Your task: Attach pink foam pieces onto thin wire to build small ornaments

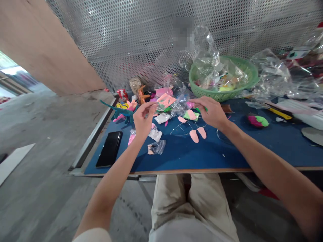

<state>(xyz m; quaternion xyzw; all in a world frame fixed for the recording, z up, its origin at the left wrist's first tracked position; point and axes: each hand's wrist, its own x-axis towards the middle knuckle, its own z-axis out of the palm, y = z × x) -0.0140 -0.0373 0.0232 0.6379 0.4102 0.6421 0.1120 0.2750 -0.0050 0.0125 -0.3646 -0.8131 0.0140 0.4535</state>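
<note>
l hand [142, 120]: thumb + fingertips closed on edge of small clear bag w/ peach stuff [166, 101], held up off tbl btwn the 2 hands. r hand [213, 112]: fingers bent, tips nr a green bit [198, 109]; can't tell if gripping it.

below, btwn hands: wire frame w/ peach ovals [194, 136] on blue tabletop [176, 164], a flat green packet [186, 116] just beyond.

under/beside l hand: white packet [162, 118], white bag [155, 134], & nearer the edge a small zip bag [156, 147]. l of wrist: black phone [109, 149], flat. beyond l hand: teal toy [123, 112], orange figure [142, 95], red can [122, 94].

past r hand: green basket [217, 95] w/ clear plastic in it. farther r: magenta/green lump [257, 121], then yellow cutter [280, 113]. at back: perforated metal sheet [141, 33], upright.
</note>
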